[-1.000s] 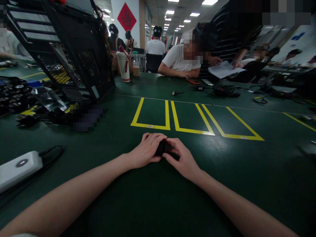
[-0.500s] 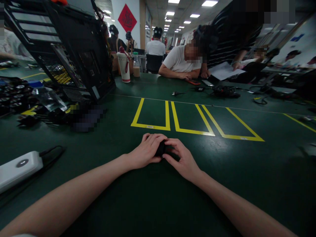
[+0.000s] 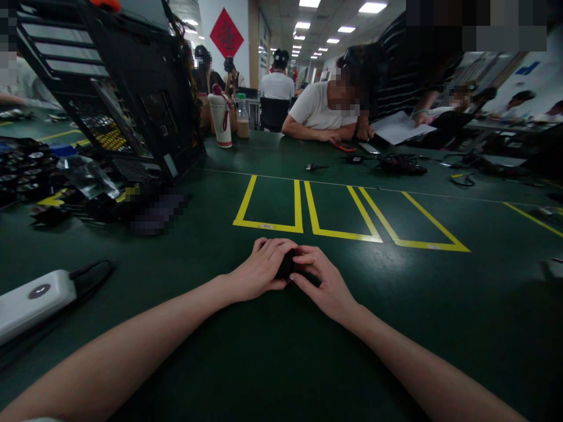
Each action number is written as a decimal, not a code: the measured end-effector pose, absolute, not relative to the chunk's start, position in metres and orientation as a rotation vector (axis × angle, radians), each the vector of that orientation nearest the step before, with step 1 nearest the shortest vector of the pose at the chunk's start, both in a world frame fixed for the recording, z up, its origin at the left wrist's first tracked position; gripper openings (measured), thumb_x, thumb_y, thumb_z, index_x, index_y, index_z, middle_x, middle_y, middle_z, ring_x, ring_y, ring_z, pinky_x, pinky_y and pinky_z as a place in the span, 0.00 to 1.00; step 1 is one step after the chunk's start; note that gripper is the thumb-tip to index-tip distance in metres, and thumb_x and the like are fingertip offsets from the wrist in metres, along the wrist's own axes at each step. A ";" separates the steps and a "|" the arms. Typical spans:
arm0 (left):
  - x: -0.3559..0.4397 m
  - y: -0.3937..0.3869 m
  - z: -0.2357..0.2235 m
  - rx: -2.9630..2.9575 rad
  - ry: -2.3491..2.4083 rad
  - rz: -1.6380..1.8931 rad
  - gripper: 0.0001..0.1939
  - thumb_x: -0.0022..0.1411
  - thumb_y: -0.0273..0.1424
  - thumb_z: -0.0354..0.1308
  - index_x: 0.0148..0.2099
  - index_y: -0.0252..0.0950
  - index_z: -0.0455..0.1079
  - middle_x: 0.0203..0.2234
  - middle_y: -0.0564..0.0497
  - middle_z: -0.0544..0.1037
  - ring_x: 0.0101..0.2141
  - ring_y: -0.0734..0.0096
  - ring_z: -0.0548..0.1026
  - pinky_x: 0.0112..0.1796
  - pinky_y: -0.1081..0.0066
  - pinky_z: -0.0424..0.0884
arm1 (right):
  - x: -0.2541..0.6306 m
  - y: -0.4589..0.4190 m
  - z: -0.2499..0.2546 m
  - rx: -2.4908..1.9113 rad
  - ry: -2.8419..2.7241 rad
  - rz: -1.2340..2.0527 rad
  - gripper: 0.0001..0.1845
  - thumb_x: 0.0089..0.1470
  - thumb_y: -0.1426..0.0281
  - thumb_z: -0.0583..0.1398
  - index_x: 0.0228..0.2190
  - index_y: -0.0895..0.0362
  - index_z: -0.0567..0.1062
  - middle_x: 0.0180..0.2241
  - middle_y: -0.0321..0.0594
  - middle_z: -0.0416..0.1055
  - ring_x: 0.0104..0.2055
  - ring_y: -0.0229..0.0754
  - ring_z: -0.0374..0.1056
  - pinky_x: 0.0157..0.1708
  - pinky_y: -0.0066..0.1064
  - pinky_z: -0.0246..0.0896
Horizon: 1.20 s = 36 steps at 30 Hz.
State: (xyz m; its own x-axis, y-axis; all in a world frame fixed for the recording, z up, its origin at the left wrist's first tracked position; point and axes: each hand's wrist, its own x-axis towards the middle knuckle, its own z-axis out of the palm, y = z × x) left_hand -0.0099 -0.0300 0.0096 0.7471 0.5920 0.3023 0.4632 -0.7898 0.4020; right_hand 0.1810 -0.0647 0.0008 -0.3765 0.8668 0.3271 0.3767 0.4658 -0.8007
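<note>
A small black block-like object (image 3: 287,265) is between my two hands, low over the green tabletop (image 3: 272,351); its exact kind does not show. My left hand (image 3: 264,266) is wrapped over it from the left, fingers across its top and thumb along the near side. From the right, the fingertips and thumb of my right hand (image 3: 323,280) pinch its other end. Most of the object is hidden under my fingers. Just beyond my hands, yellow tape (image 3: 268,226) marks several outlined areas on the table.
To the left stands a black open computer case (image 3: 162,111), with a plastic bottle (image 3: 88,173) and black parts by it. A white power strip (image 3: 37,302) lies nearer. Cup (image 3: 220,120) and black cables (image 3: 402,164) are farther back. A person in white (image 3: 314,111) sits opposite.
My right fingers have shifted very slightly on the black object. Otherwise both hands and the table stay as they were.
</note>
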 end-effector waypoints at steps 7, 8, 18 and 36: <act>-0.010 -0.030 0.010 2.639 0.831 0.618 0.32 0.54 0.29 0.57 0.58 0.37 0.45 0.53 0.42 0.60 0.54 0.56 0.58 0.53 0.53 0.51 | 0.179 -0.063 0.002 -1.079 -1.923 0.819 0.20 0.51 0.74 0.58 0.46 0.51 0.62 0.45 0.40 0.61 0.48 0.43 0.62 0.47 0.42 0.66; -0.010 -0.030 0.010 2.639 0.828 0.613 0.32 0.54 0.29 0.57 0.58 0.37 0.45 0.53 0.42 0.60 0.54 0.56 0.58 0.53 0.53 0.51 | 0.179 -0.063 0.002 -1.084 -1.929 0.812 0.20 0.51 0.74 0.58 0.46 0.51 0.62 0.45 0.40 0.61 0.48 0.43 0.62 0.47 0.42 0.66; -0.010 -0.032 0.015 2.638 0.828 0.588 0.31 0.55 0.29 0.56 0.57 0.37 0.46 0.53 0.41 0.60 0.54 0.56 0.58 0.52 0.52 0.52 | 0.181 -0.065 0.004 -1.051 -1.977 0.752 0.15 0.50 0.74 0.58 0.41 0.50 0.66 0.48 0.40 0.59 0.50 0.44 0.61 0.47 0.44 0.65; -0.010 -0.031 0.011 2.641 0.819 0.601 0.32 0.54 0.28 0.57 0.57 0.37 0.44 0.53 0.41 0.60 0.54 0.56 0.58 0.52 0.53 0.52 | 0.179 -0.066 0.003 -1.038 -1.965 0.755 0.20 0.49 0.77 0.57 0.44 0.51 0.64 0.48 0.40 0.58 0.51 0.45 0.60 0.49 0.45 0.64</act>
